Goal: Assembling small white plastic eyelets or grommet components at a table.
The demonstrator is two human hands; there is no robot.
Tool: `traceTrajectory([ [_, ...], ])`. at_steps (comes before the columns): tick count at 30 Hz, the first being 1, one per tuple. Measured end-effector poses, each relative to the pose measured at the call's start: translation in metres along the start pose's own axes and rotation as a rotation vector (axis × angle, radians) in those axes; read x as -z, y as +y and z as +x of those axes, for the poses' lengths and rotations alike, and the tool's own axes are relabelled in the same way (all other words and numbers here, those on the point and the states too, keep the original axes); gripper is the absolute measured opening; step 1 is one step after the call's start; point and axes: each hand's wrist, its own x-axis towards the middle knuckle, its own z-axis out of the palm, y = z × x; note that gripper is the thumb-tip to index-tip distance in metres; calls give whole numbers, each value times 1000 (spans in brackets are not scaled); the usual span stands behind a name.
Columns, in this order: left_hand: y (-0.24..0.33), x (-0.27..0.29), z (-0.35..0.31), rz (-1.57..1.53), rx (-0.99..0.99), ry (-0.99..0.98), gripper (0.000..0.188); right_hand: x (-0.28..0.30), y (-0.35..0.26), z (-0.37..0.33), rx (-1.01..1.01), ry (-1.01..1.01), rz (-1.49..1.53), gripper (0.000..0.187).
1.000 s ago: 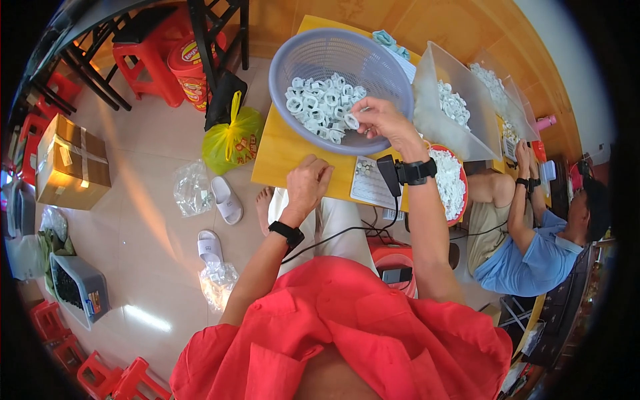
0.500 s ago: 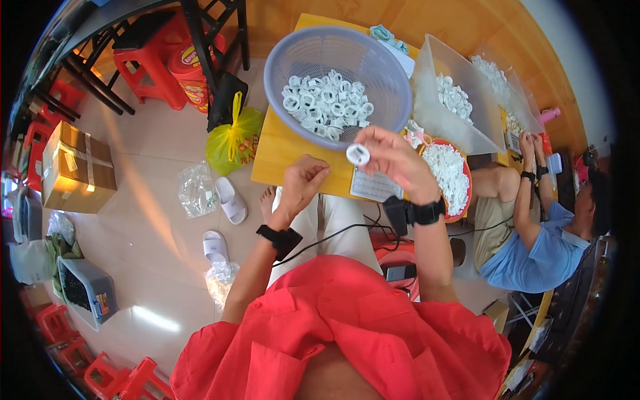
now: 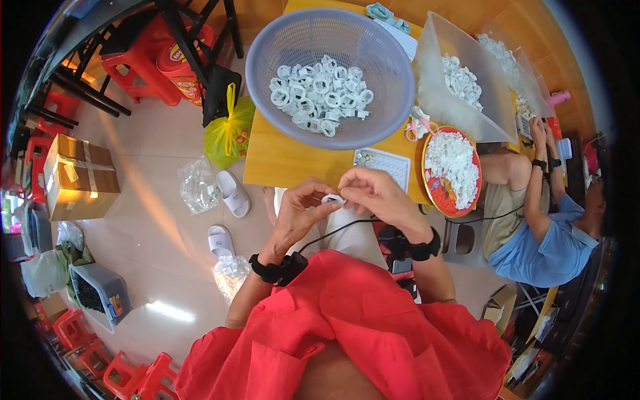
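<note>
Low in front of the table's near edge, my two hands meet at a small white ring-shaped plastic part point(image 3: 332, 199). My left hand point(image 3: 300, 212) is closed, its thumb and fingers gripping the part from the left. From the other side, my right hand point(image 3: 381, 201) pinches at the part's right edge. Whether anything tiny is also between the fingertips is hidden. Beyond the hands, a grey-blue plastic basket point(image 3: 393, 73) on the table holds many similar white parts point(image 3: 320, 93). A white tray point(image 3: 400, 168) with small pieces lies nearest my right hand.
Right of the tray stands a red round dish point(image 3: 437, 189) of small white pieces. Pink-handled scissors point(image 3: 420, 128) and a clear bin point(image 3: 440, 40) of white parts are behind it. A co-worker in blue point(image 3: 543, 237) sits at right. A yellow bag point(image 3: 228, 133) stands left of the table point(image 3: 287, 163).
My right hand has come down and left with the white ring part, away from the basket's rim. My left hand has moved lower, and both hands now meet at the part.
</note>
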Motion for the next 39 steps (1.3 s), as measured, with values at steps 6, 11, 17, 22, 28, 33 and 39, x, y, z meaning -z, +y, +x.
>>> traceTrajectory([
  [6, -5, 11, 12, 263, 0, 160, 19, 8, -62, 34, 492, 331, -621, 11],
  [11, -18, 13, 27, 473, 1, 205, 18, 12, -42, 106, 683, 204, -1006, 14],
  [17, -16, 11, 28, 477, -45, 248, 20, 32, -41, 101, 388, 213, -1468, 18],
  [22, -13, 13, 27, 526, -25, 234, 21, 40, -57, 66, 379, 605, -1557, 16],
  [28, -24, 20, 24, 314, 42, 246, 19, 36, -58, 13, 550, 858, -1072, 13],
  [33, -7, 20, 7, -66, 132, 222, 10, 47, -2, -24, 335, 877, -933, 11],
  [39, -7, 14, -13, -209, 155, 266, 11, 46, 53, -25, 340, 792, -856, 10],
])
